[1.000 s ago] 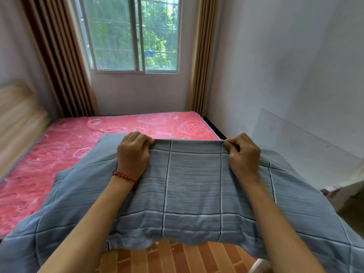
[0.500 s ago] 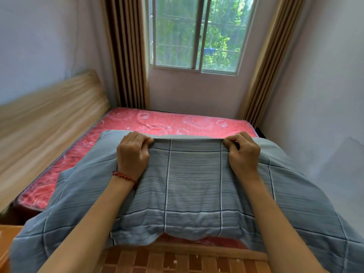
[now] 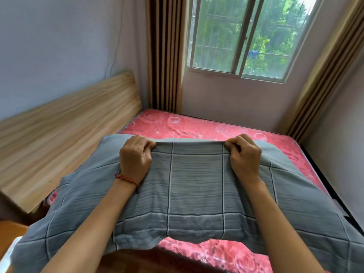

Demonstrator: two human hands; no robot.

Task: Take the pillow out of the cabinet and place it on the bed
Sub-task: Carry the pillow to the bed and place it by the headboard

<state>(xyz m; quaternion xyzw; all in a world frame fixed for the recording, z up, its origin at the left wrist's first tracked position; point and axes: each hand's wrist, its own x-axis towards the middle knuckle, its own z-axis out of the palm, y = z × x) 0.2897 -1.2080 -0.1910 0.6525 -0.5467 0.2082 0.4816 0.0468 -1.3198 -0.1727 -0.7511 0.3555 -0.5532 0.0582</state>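
A large grey-blue checked pillow (image 3: 197, 186) is held out flat in front of me, above the near part of the bed (image 3: 199, 125). My left hand (image 3: 136, 158), with a red cord at the wrist, grips the pillow's far edge on the left. My right hand (image 3: 244, 156) pinches the same far edge on the right. The bed has a red sheet with a rose pattern, and the pillow hides most of its middle. The cabinet is out of sight.
A wooden headboard (image 3: 65, 133) runs along the left wall. A window (image 3: 248, 36) with brown striped curtains (image 3: 165, 54) stands behind the bed. A pale wall (image 3: 342, 123) closes the right side. An orange-brown surface (image 3: 9, 231) shows at the lower left.
My view has swung to the left and moved closer to the bed. The headboard has come into sight and the pillow now hangs over the red sheet. Both hands keep the same grip.
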